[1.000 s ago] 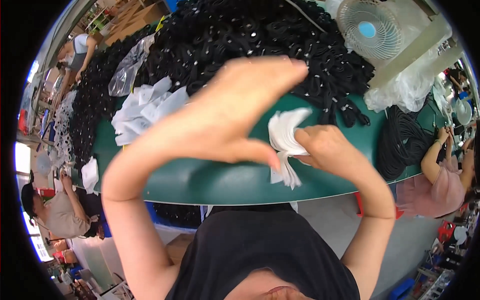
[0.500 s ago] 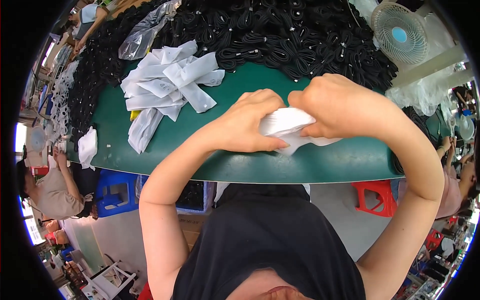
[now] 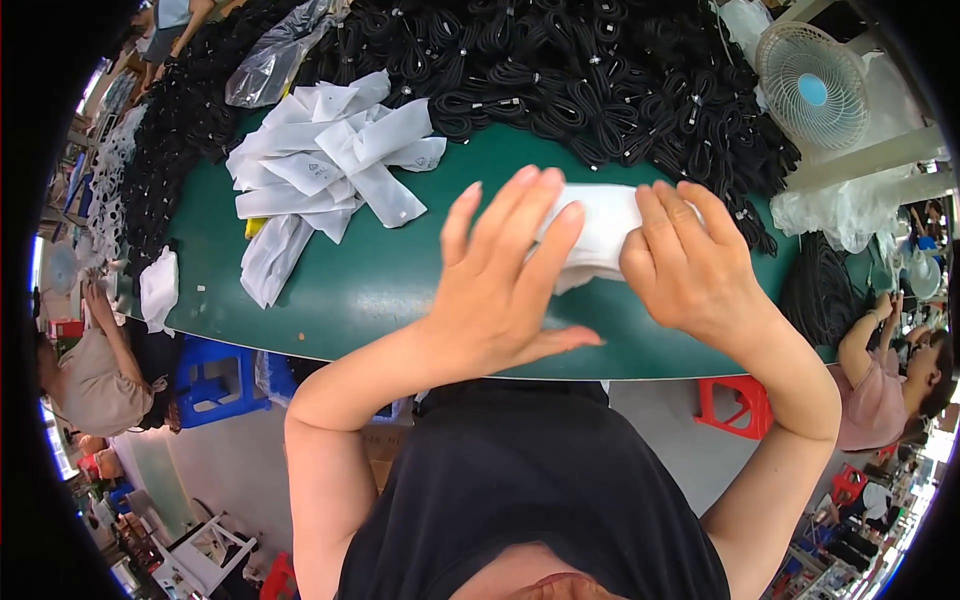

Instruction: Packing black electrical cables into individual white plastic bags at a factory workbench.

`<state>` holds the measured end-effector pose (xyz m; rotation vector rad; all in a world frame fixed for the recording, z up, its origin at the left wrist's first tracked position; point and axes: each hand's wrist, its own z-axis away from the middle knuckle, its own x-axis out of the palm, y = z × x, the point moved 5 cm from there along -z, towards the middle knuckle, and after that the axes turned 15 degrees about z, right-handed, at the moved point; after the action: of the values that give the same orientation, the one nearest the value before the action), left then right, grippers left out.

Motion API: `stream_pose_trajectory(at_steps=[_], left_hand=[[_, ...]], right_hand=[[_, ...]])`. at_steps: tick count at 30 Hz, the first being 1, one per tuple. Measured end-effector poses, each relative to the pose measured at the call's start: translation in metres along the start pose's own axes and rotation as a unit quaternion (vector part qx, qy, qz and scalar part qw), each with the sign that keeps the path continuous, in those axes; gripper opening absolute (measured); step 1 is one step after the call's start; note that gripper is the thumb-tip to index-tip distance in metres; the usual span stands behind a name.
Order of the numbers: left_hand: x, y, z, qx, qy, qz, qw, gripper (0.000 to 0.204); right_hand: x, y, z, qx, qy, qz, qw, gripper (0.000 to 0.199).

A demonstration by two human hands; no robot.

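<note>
Counter (image 3: 380,290), smooth and dark green, spans the view, its near edge just before the person's black-clad torso; grey floor (image 3: 655,430) shows below it. A red plastic stool (image 3: 735,405) stands at the right, a blue plastic stool (image 3: 220,390) at the left. One co-worker in a beige top (image 3: 105,385) sits at the far left, another in a pink top (image 3: 862,405) at the far right.

Above the counter's front area lies the folded white bundle of thin, soft-looking sheets (image 3: 600,225), between the two hands. The right hand (image 3: 695,260) has its fingers clamped on the bundle's right end. The left hand (image 3: 505,275) has its fingers spread and thumb apart, hiding the bundle's left end; whether they touch it cannot be told.

A broad heap of black coiled cables (image 3: 560,70) fills the far side. Left of the hands, translucent white printed sleeves (image 3: 335,165) lie in a loose pile, near a crumpled clear plastic bag (image 3: 275,65). A small white pouch (image 3: 159,290) rests by the left edge. To the right are a coil of black cord (image 3: 820,290), bunched clear plastic film (image 3: 825,215) and a white round fan with a light-blue hub (image 3: 812,90).
</note>
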<state>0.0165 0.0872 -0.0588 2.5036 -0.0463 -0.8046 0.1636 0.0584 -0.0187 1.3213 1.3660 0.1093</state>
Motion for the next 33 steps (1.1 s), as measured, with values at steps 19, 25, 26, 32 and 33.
stream_pose_trajectory(at_steps=[19,25,26,32,33], left_hand=[[0.001,-0.038,0.018,-0.078,-0.041,-0.087,0.992,0.041],[0.042,-0.035,0.088,-0.019,-0.186,-0.315,0.931,0.043],[0.045,-0.038,0.095,-0.021,-0.222,-0.330,0.917,0.052],[0.019,-0.033,0.093,-0.184,-0.299,-0.138,0.926,0.085],[0.017,-0.034,0.091,-0.186,-0.313,-0.144,0.920,0.085]], right_hand=[[0.034,-0.019,-0.015,-0.013,0.116,-0.081,0.990,0.012],[0.082,-0.099,0.049,0.034,0.070,-0.194,0.978,0.025],[0.097,-0.109,0.060,0.024,-0.005,-0.244,0.969,0.035],[0.074,-0.063,0.098,0.106,-0.146,-0.390,0.903,0.061],[0.078,-0.053,0.109,0.149,-0.141,-0.375,0.904,0.061]])
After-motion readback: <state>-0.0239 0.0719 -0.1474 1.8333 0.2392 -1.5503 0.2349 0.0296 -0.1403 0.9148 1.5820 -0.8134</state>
